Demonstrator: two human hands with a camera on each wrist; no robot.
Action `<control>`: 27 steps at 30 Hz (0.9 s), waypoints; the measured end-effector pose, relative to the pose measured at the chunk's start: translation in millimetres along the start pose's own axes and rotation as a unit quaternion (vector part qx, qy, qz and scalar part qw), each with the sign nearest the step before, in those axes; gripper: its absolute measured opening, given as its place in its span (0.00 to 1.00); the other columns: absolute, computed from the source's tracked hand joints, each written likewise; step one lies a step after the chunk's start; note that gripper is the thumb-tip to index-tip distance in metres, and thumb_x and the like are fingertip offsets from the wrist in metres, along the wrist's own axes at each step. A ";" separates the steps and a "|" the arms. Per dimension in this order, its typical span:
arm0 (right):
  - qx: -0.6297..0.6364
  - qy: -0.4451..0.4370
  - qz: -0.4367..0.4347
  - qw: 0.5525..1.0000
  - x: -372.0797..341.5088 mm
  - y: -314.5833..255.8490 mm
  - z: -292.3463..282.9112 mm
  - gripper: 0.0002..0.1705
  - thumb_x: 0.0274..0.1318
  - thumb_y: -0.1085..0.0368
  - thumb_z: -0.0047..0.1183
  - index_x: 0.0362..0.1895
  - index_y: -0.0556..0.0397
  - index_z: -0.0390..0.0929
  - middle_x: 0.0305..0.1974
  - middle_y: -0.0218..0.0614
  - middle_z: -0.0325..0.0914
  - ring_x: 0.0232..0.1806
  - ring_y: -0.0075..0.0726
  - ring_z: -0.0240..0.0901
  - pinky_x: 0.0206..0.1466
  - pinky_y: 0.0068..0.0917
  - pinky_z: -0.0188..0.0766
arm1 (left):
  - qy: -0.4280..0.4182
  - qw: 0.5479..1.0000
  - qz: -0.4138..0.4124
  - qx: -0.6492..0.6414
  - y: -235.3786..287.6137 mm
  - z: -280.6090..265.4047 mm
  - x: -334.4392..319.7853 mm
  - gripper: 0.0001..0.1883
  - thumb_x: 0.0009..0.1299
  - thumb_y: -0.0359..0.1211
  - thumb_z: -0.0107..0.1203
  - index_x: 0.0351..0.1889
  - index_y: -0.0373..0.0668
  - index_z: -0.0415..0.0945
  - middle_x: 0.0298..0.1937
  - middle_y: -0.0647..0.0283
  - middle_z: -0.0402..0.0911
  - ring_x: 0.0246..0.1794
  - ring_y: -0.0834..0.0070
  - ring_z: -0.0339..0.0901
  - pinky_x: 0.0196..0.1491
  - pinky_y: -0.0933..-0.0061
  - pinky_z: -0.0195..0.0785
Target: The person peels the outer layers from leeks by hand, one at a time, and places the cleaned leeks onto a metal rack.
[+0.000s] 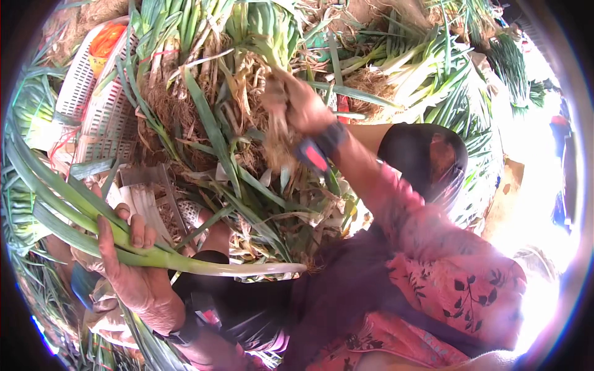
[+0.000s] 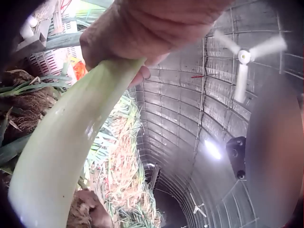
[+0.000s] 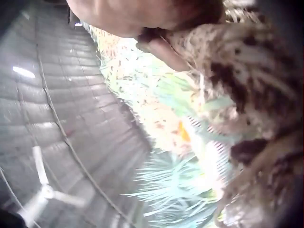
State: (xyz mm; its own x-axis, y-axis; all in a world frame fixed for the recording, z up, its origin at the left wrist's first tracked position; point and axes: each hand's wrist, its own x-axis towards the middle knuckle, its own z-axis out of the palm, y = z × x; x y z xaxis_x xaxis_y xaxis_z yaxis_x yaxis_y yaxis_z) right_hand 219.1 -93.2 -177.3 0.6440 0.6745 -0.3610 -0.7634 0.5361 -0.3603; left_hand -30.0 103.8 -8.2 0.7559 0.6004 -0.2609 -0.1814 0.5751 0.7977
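The left hand (image 1: 139, 272) grips a green onion stalk (image 1: 185, 263) at the lower left of the head view, its white end pointing right and its green leaves fanning to the upper left. In the left wrist view the same pale stalk (image 2: 61, 137) runs down from the left hand (image 2: 142, 33). The right hand (image 1: 297, 102) is curled round the lower part of a leek plant (image 1: 269, 43) at top centre, with brown roots and dry skins hanging below. Close to the right wrist camera, blurred roots (image 3: 251, 66) lie beside the right hand (image 3: 152, 16).
White plastic crates (image 1: 108, 117) stand at the left, with an orange item (image 1: 106, 40) on one. Bundled leeks (image 1: 170, 62) lie behind, others (image 1: 433, 68) to the right. Loose leaves and peelings (image 1: 272, 216) cover the ground before the person's knees.
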 end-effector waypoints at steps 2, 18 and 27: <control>-0.083 -0.016 -0.065 0.994 -51.2 48.2 -14.6 0.12 0.66 0.56 0.41 0.35 0.50 0.67 0.19 0.24 0.61 0.19 0.22 0.58 0.21 0.23 0.58 | -0.011 1.000 0.018 -0.013 6.5 -2.5 1.0 0.29 0.74 0.34 0.46 0.71 0.44 0.50 0.40 0.65 0.64 0.26 0.85 0.54 0.30 0.84 0.52; -0.135 0.060 0.005 0.989 -127.3 28.9 66.4 0.16 0.67 0.59 0.44 0.24 0.44 0.61 0.16 0.17 0.50 0.14 0.17 0.45 0.16 0.20 0.46 | -0.035 0.992 0.065 0.100 3.2 -9.8 -15.4 0.17 0.63 0.30 0.60 0.48 0.34 0.73 0.27 0.70 0.70 0.23 0.85 0.63 0.26 0.85 0.55; -0.312 -0.083 -0.065 0.944 -191.9 87.3 90.1 0.10 0.66 0.58 0.46 0.32 0.46 0.70 0.14 0.21 0.57 0.12 0.17 0.53 0.14 0.18 0.51 | -0.170 0.963 0.171 0.123 -11.1 11.8 -31.7 0.12 0.66 0.28 0.56 0.47 0.35 0.74 0.37 0.55 0.83 0.27 0.80 0.71 0.30 0.82 0.63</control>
State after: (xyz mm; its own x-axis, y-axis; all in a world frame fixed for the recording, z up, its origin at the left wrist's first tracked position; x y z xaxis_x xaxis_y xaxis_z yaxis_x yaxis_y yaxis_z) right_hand 24.4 -130.0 -62.0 0.6737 0.7221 -0.1572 -0.4679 0.2521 -0.8471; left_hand -44.6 71.8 -2.4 0.8480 0.4907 0.2001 -0.3338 0.2013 0.9209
